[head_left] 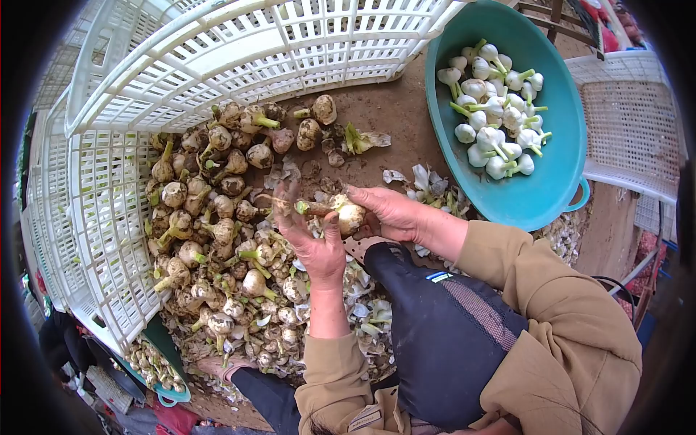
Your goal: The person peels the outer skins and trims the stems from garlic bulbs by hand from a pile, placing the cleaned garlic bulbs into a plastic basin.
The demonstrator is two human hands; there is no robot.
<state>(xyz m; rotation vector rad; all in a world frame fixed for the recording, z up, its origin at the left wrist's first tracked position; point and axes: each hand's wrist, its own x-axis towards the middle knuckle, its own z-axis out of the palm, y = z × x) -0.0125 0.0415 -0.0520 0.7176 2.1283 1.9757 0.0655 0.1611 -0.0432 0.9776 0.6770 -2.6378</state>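
A partly peeled garlic bulb (351, 217) is gripped by my right hand (388, 212), its stem pointing left. My left hand (312, 243) is at the stem end, fingers spread and curved around the stem, the thumb raised near the bulb. Whether the left fingers touch the stem is hard to tell. Below and left of my hands lies a large pile of unpeeled, dirty garlic bulbs (217, 232). Loose skins (428, 185) are scattered beside my right hand. Clean white bulbs with green stems (496, 109) sit in a teal basin (558, 188) at the upper right.
White plastic crates (210, 61) stand at the upper left and along the left side (101, 217). Another white crate (631, 123) is at the far right. A teal container with small bulbs (156, 366) is at the lower left. My legs are below my hands.
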